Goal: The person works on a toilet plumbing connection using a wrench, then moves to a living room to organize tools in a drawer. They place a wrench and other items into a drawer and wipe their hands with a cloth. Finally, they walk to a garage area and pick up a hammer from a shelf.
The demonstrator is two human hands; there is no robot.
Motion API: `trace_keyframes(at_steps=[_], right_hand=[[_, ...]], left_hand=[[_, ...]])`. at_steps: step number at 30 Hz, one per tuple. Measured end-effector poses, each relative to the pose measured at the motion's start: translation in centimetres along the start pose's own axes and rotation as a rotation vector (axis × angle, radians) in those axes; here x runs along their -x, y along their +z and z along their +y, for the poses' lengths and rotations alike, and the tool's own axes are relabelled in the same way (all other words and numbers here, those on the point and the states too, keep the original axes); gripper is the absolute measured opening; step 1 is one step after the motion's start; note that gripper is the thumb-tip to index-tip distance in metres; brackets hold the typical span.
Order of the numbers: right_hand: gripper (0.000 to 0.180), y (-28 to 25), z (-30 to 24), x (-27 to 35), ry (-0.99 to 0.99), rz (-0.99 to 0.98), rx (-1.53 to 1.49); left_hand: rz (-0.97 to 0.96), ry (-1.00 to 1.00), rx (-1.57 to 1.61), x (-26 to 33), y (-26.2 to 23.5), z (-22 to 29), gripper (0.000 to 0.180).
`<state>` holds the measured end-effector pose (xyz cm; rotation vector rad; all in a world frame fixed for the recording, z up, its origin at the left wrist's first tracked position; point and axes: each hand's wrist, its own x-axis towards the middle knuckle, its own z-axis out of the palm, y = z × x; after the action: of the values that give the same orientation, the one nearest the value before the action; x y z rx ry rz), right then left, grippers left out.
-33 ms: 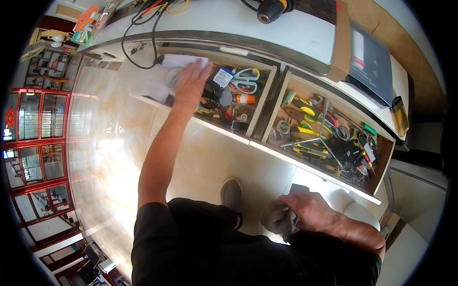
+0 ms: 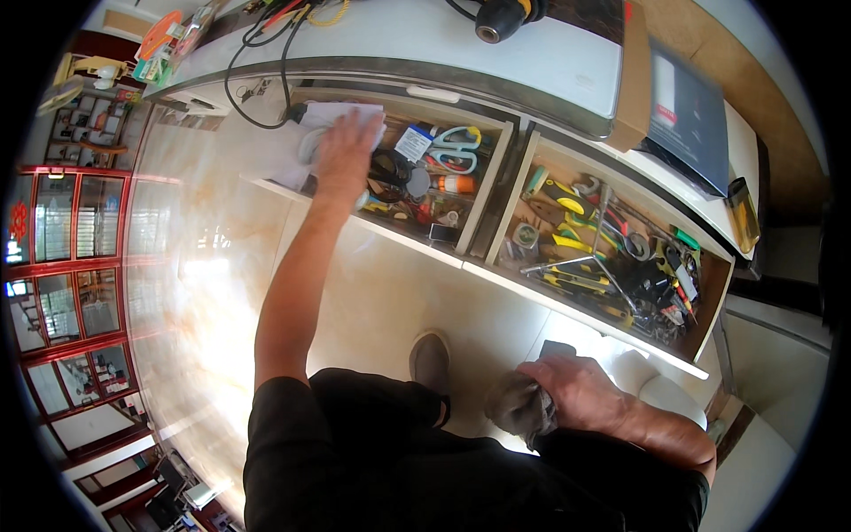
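Note:
My left hand (image 2: 345, 158) is over the left part of the left drawer (image 2: 403, 238), fingers stretched out and a little blurred. Beneath it lies a white, paper-like or cloth-like bundle (image 2: 330, 113), with a pale ring-shaped thing partly covered by the hand. To the right of that hand are a white-and-blue packet (image 2: 413, 142), light-blue-handled scissors (image 2: 456, 158) and an orange-and-white container (image 2: 456, 183). Close to my body, my right hand (image 2: 581, 392) is closed around a crumpled grey-brown cloth (image 2: 521, 406); its exact kind is unclear.
A second open drawer (image 2: 585, 310) on the right holds pliers, a metal cross-shaped wrench (image 2: 572, 264) and several other tools. Above the drawers runs a white countertop (image 2: 390, 40) with a drill (image 2: 501, 19), black cables and a dark box (image 2: 687, 120). My shoe (image 2: 431, 362) stands below the drawers.
My left hand has shifted slightly to the left over the white bundle, uncovering more of the dark items beside it. My right hand and the cloth have stayed in place.

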<state>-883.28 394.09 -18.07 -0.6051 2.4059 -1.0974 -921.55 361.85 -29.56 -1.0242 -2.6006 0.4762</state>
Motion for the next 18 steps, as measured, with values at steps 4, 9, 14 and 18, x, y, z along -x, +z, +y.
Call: trace_keyframes(at_steps=[4,9,14,18], right_hand=[[0.066,0.0,0.1,0.6,0.083,-0.011,-0.015],[0.067,0.4,0.3,0.7,0.045,-0.009,-0.008],[0.066,0.0,0.3,0.3,0.013,-0.011,0.003],[0.066,0.0,0.7,0.3,0.033,-0.010,-0.007]], left_hand=[[-0.082,-0.452,0.196,0.0,-5.2,-0.2,0.099],[0.023,-0.778,0.530,1.9,-5.0,-5.5,0.077],[-0.058,-0.756,0.856,4.2,-6.3,-9.5,0.048],[0.346,-0.735,0.694,9.4,-7.5,-9.6,0.040]])
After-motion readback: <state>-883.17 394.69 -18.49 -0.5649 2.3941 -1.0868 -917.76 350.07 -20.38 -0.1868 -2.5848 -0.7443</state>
